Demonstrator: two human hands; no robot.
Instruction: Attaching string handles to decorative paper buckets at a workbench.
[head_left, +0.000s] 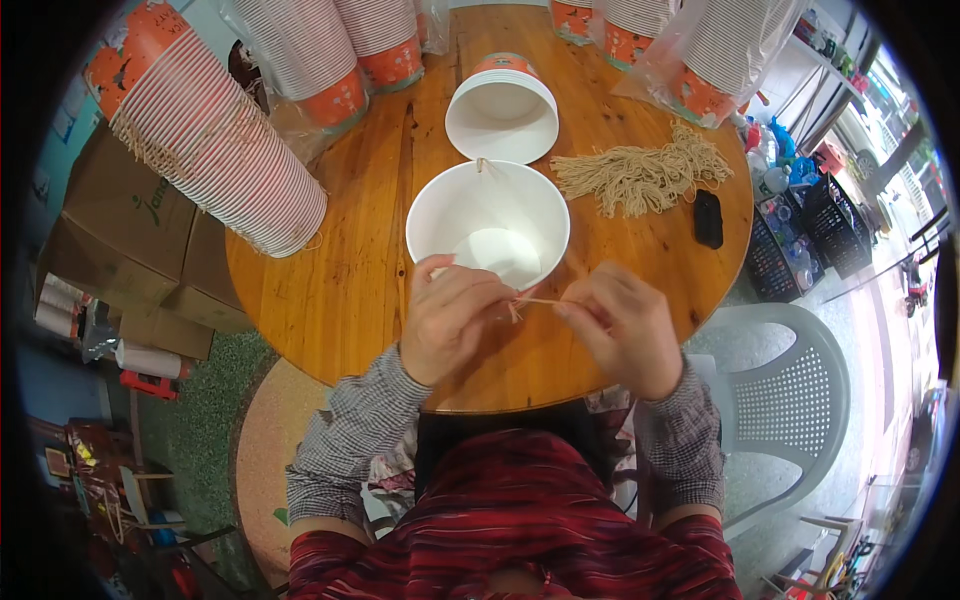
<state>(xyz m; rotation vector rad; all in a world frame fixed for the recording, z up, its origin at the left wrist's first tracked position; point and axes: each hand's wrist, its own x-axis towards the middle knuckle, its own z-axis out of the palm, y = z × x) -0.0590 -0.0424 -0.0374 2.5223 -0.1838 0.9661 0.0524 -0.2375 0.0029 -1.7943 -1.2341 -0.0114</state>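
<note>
Shirt [510, 490] near table edge [500, 405], twine [542, 301] between fingers [480, 290]

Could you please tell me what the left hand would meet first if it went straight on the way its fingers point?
The left hand points rightward along the twine stretched between both hands, so it would probably meet the right hand first, though depth is unclear.

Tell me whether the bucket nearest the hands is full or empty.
Empty: the white bucket shows its bare bottom; only some string shows at its far rim.
</note>
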